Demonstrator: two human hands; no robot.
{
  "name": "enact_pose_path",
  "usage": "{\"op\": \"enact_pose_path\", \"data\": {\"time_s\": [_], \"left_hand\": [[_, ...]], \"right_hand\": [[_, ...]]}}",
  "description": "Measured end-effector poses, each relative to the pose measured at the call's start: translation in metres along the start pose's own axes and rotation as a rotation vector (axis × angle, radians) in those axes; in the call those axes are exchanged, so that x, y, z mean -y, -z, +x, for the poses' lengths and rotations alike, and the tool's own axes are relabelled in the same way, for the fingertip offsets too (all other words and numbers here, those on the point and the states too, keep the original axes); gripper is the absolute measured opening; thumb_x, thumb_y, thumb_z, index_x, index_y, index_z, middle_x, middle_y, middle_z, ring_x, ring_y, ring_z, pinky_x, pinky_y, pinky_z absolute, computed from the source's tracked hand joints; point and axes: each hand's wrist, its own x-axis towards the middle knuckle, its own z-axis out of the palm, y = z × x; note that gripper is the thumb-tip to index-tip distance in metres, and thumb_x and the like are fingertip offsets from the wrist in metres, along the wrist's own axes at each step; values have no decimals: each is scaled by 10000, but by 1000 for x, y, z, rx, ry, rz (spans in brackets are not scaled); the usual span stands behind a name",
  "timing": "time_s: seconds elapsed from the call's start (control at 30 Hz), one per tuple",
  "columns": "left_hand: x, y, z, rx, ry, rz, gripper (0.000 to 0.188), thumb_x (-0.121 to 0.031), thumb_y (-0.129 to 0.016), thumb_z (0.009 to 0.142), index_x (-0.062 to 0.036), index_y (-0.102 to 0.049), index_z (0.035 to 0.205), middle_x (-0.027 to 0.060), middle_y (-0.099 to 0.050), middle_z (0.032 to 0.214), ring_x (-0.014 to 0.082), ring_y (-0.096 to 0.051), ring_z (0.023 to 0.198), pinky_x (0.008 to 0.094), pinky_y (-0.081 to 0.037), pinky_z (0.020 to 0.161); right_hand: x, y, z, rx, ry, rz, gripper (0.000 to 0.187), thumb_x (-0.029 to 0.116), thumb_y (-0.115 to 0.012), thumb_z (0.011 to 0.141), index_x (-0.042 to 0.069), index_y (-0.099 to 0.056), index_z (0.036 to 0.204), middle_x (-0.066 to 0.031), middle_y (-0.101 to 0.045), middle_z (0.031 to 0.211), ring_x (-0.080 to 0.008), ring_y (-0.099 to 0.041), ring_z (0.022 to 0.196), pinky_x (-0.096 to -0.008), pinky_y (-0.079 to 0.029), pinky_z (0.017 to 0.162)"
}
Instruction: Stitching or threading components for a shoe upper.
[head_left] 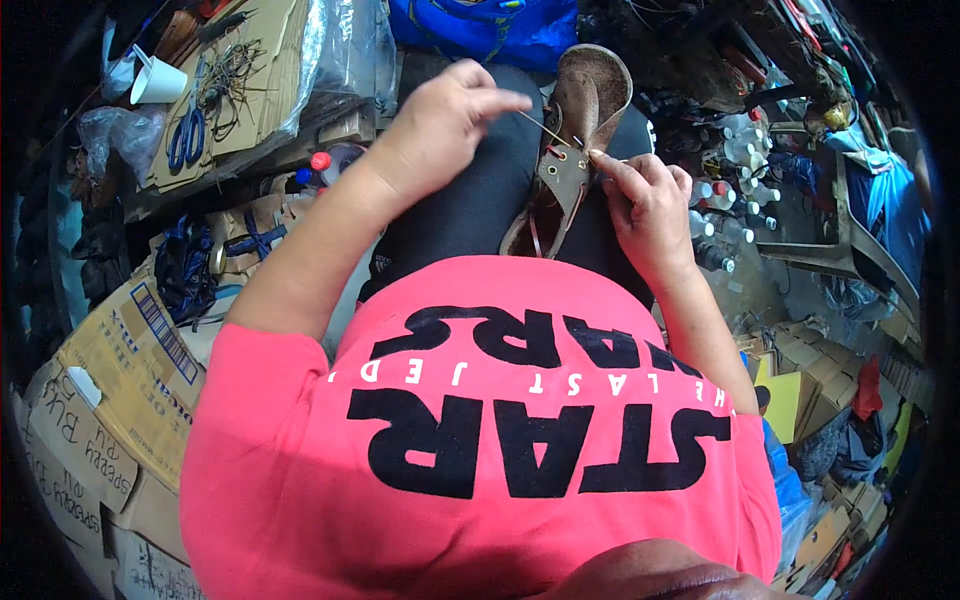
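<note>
A pink T-shirt (480, 430) with large black lettering fills the near half of the view, and beyond it the person's lap in dark trousers (470, 200) runs toward the far side. To the left, flattened brown cardboard boxes (110, 400) lie stacked near the floor, and farther off a sheet of cardboard (265, 70) carries blue-handled scissors (186, 138) and a tangle of dark cord (225, 80). A blue bag (480, 25) sits at the far edge, straight ahead. On the right, a cluster of small white-capped bottles (725, 190) stands on the ground, with more cardboard boxes (800, 360) nearer on that side.

A worn brown leather shoe (572, 140) rests on the right thigh, sole side partly up, its heel pointing far and its opening toward the person. The left hand (440, 125) is raised over the lap just left of the shoe, its grip pinched together on a thin pale thread (545, 128) drawn taut toward the shoe's eyelet strip. The right hand (645, 205) lies against the shoe's right edge, thumb and forefinger closed on the leather strip where the thread enters. A white paper cup (155, 82) lies tipped at far left, and a small red-capped bottle (320, 162) stands near the left forearm.
</note>
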Motion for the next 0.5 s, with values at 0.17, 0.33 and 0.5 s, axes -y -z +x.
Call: {"op": "enact_pose_path", "data": {"time_s": [0.17, 0.33, 0.5], "left_hand": [[-5, -21, 0, -87, -123, 432, 226, -78, -699, 749, -179, -730, 948, 22, -534, 736, 193, -535, 796, 331, -416, 691], [9, -35, 16, -19, -130, -92, 194, -110, -698, 761, -213, -744, 919, 14, -492, 711, 197, -488, 760, 342, -384, 710], [8, -36, 18, 52, -148, 88, 246, -91, -687, 761, -255, -744, 936, 8, -495, 758, 200, -487, 801, 343, -375, 711]], "right_hand": [[-13, 5, 7, 96, -80, 170, 375, 9, -622, 753, 201, -678, 1070, -25, -552, 801, -203, -560, 813, -377, -370, 810], [-33, 9, 23, 183, -112, 414, 386, -61, -594, 727, 174, -723, 1004, -51, -544, 765, -201, -555, 744, -300, -479, 700], [-35, 13, 32, 242, -117, 354, 304, -8, -619, 788, 193, -729, 989, -50, -545, 767, -200, -546, 759, -309, -470, 713]]}}
